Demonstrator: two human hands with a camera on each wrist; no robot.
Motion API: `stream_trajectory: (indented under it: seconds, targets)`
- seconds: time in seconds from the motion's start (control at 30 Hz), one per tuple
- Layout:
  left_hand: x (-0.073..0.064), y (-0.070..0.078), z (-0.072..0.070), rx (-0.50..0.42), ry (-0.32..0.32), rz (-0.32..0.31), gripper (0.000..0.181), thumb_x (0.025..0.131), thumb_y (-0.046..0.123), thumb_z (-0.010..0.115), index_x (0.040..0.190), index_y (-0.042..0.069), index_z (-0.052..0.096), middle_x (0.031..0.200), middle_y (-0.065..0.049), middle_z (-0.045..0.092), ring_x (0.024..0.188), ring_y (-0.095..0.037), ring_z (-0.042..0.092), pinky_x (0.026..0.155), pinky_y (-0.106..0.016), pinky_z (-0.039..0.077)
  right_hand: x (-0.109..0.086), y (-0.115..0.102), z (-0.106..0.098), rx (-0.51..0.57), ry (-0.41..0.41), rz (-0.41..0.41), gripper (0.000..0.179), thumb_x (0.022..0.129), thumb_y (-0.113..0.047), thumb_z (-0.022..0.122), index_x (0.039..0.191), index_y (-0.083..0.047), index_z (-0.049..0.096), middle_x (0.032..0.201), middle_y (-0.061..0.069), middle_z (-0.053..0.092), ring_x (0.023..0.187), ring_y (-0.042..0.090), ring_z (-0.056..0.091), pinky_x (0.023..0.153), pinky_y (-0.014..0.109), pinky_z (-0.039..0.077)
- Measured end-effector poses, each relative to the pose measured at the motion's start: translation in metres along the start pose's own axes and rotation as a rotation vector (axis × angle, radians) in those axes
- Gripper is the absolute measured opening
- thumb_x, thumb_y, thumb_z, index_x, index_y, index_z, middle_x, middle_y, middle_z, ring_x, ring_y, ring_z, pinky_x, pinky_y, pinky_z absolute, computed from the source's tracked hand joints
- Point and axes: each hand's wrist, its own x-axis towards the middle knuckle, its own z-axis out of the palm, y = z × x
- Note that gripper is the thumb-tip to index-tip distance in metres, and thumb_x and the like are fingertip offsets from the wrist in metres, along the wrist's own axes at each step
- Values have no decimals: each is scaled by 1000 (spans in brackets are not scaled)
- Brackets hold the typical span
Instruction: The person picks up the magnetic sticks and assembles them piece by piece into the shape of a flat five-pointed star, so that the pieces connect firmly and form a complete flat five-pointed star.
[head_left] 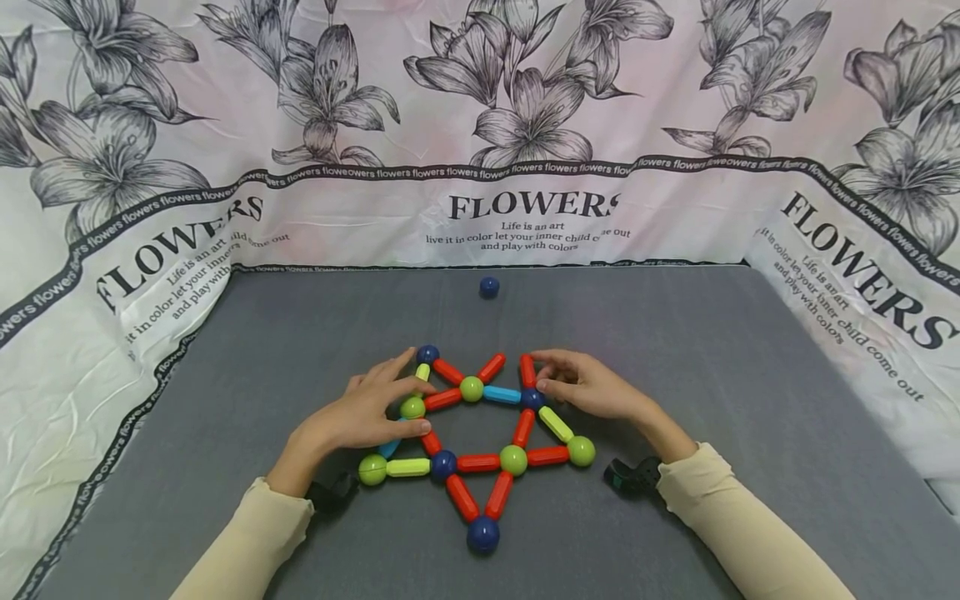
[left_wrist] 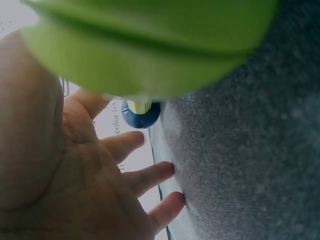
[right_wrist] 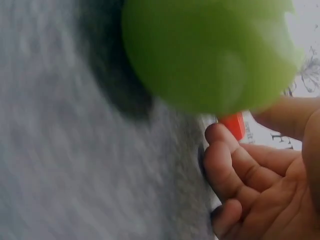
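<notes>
A flat frame of red, yellow-green and light blue rods joined by blue and green balls lies on the table. My left hand (head_left: 367, 406) spreads over its left side, fingers fairly straight around a green ball (head_left: 412, 407), with the thumb on a red rod (head_left: 431, 442). At the upper right, my right hand (head_left: 596, 386) holds an upright red rod (head_left: 528, 372); its index fingertip is at the top end and the thumb beside the blue ball (head_left: 532, 398) below. A large green ball (right_wrist: 210, 55) hides part of the right fingers in the right wrist view.
A loose blue ball (head_left: 489, 287) lies near the back edge of the grey table (head_left: 675, 325). Behind and at the sides hangs a flower-printed cloth (head_left: 525, 217). Dark wrist straps (head_left: 633, 477) show below the sleeves. Another red rod (head_left: 492, 366) sticks out freely from the frame's top.
</notes>
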Motion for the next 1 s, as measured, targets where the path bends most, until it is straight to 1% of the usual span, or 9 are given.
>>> stream_trajectory:
  seconds: [0.1,0.2,0.3,0.4,0.53,0.63,0.77,0.9,1.0]
  targets:
    - [0,1,-1,6,-5,-14,52,92,54,70,138,32,59,170,-12,21,157,-43,11,117,-72,12,6,1,-8,0,-3,16,52,103,-18,60,149,3,45,109,16,69,77,19,60,68,30,52]
    - [-1,2,-2,14,-12,-22,52,91,53,70,138,31,60,168,-13,27,157,-42,12,117,-71,13,18,4,-19,-32,14,48,53,103,-20,61,149,2,45,113,18,68,78,20,62,72,31,52]
    - [-2,2,-2,23,-22,-23,52,92,52,70,138,30,60,168,-12,27,158,-41,12,117,-69,13,36,8,-27,-77,50,63,53,103,-21,62,148,0,47,114,18,68,75,19,62,70,31,51]
    - [-3,2,-2,25,-22,-23,52,92,52,70,138,30,60,168,-12,28,158,-40,12,117,-69,14,55,11,-32,-134,102,54,52,100,-20,65,147,-1,50,113,18,68,72,18,60,67,31,49]
    - [-3,2,-2,30,-23,-22,52,92,52,70,138,30,60,168,-12,27,158,-40,12,117,-68,14,82,16,-36,-221,157,33,53,97,-22,70,144,-5,55,114,18,69,76,20,61,70,33,48]
    - [-2,2,-1,44,-30,-17,53,93,53,69,140,31,58,168,-12,27,158,-40,12,117,-68,15,102,19,-39,-254,183,37,51,96,-24,72,142,-8,57,115,19,70,84,24,64,77,38,51]
    - [-2,3,-2,48,-34,-15,53,93,53,68,141,31,58,169,-11,26,159,-39,11,117,-66,16,123,16,-42,-244,216,92,50,95,-26,73,140,-9,59,121,21,68,102,33,65,91,49,50]
    - [-3,4,-4,47,-29,-14,53,93,52,69,140,31,59,168,-12,27,158,-39,12,116,-66,17,140,10,-42,-236,209,125,55,94,-29,74,143,-12,56,135,21,62,122,37,59,105,54,44]
    - [-4,4,-4,46,-25,-15,53,93,53,69,140,31,59,168,-12,28,158,-39,13,116,-66,17,153,7,-40,-236,189,92,61,93,-27,75,148,-12,51,147,20,55,134,38,53,112,55,40]
